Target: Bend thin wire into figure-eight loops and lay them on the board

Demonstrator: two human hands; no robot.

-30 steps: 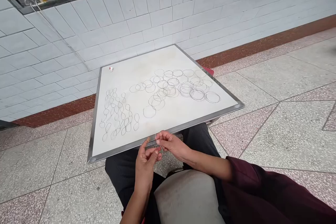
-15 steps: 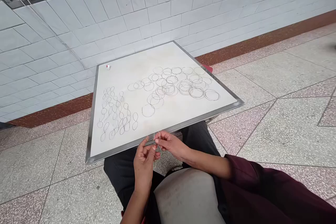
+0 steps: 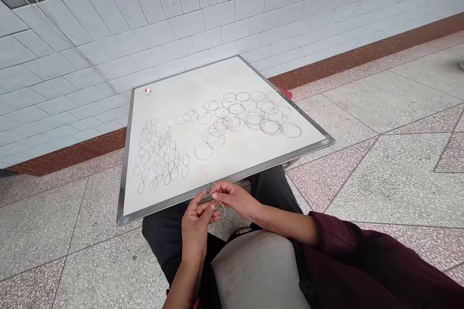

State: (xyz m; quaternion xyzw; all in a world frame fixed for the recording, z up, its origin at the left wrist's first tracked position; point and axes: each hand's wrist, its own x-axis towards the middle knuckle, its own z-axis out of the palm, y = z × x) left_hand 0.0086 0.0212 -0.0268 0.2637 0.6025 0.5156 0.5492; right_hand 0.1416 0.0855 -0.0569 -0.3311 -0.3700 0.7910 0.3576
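Across my lap rests a white board (image 3: 224, 82) with a steel frame. Its surface carries many thin wire rings (image 3: 232, 120) at the right and rows of small wire figure-eights (image 3: 157, 154) at the left. My left hand (image 3: 197, 222) and my right hand (image 3: 232, 198) meet just below the board's near edge. Their fingertips pinch a thin wire double loop (image 3: 216, 199) between them. A tiny red-and-white object (image 3: 148, 91) sits at the board's far left corner.
Dark trousers (image 3: 170, 236) and a pale grey cloth (image 3: 257, 270) cover my lap, with a maroon sleeve (image 3: 362, 265) at the right. Beyond the board are a white tiled wall (image 3: 108, 43), brown skirting (image 3: 362, 53) and a terrazzo floor (image 3: 398, 178).
The view has drifted slightly, so the board sits a little further left. My hands stay together on the wire loop, with only small finger movement.
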